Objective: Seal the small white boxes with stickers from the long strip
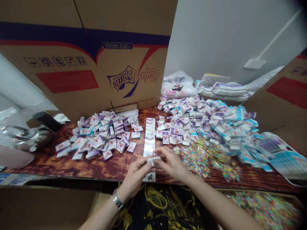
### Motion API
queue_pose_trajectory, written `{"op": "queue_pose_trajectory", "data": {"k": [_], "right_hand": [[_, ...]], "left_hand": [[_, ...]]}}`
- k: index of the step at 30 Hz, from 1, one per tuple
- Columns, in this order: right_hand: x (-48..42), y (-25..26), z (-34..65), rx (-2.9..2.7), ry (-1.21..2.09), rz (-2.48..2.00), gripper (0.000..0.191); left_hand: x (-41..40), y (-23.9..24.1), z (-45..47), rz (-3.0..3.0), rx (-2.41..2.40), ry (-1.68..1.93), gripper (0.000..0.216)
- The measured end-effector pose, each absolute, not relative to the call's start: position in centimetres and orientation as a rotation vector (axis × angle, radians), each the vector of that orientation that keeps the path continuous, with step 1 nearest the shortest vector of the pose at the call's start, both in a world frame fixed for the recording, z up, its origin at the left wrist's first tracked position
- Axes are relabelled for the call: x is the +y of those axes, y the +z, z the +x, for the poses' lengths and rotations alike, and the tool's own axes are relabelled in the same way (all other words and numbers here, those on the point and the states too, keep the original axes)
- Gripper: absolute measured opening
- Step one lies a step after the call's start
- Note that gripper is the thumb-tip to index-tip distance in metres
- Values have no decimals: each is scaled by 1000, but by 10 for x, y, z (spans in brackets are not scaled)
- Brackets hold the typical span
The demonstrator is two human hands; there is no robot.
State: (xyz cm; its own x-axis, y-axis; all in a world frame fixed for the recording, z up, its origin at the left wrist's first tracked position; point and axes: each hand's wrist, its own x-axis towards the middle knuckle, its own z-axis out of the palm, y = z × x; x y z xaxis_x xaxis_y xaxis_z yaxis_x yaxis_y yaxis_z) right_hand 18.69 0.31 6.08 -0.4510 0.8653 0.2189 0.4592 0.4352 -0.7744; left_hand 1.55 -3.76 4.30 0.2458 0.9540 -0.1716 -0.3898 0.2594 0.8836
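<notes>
Between my two hands, just above the table's front edge, is a small white box. My left hand pinches its left end, and a metal watch is on that wrist. The fingers of my right hand close on the box's right side. Under the hands lies a long white sticker strip with rows of coloured round prints, running away from me. A pile of small purple and blue boxes lies to the left. More such boxes are heaped on the right, with clear packets of colourful candy in front of them.
A large cardboard carton stands behind the left pile, and another carton is at the right. Plastic bags lie by the wall. A metal kettle stands far left. More candy packets fill a container below the table's right edge.
</notes>
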Motion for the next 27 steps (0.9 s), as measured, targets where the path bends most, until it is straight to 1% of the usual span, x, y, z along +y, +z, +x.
{"op": "queue_pose_trajectory", "data": {"k": [2,5,9,11,13,15,17,18,19,21,23,25,27], "right_hand": [[5,56,187,-2100,940,-1116,20],[-2,46,183,-2139,988,-1134,12],[-16,30,180,-2192,726,-1220,17],[-14,25,186,-2258,694,-1153,18],[1,26,201,-2374,738,-1022,19],[26,29,223,-2512,704,-999,20],[57,31,248,-2610,449,-1280,22],[72,30,259,-2634,409,-1331,21],[86,28,269,-2656,392,-1352,17],[108,21,284,-2723,375,-1365,9],[120,15,291,-2765,356,-1364,5],[124,13,293,-2755,326,-1378,5],[120,17,293,-2687,296,-1418,10]], "left_hand": [[-39,36,15,984,953,1068,31],[-39,21,13,1295,1152,1059,24],[-36,7,15,1780,1337,987,16],[-34,6,18,1909,1336,938,14],[-32,8,22,1913,1324,869,14],[-29,13,26,1827,1308,838,20],[-27,17,29,1724,1282,872,33],[-27,18,31,1690,1265,894,37],[-27,20,32,1675,1242,902,37],[-27,22,35,1680,1199,881,29],[-29,23,38,1687,1170,856,23],[-30,23,40,1666,1166,849,22],[-30,23,44,1622,1163,843,23]]}}
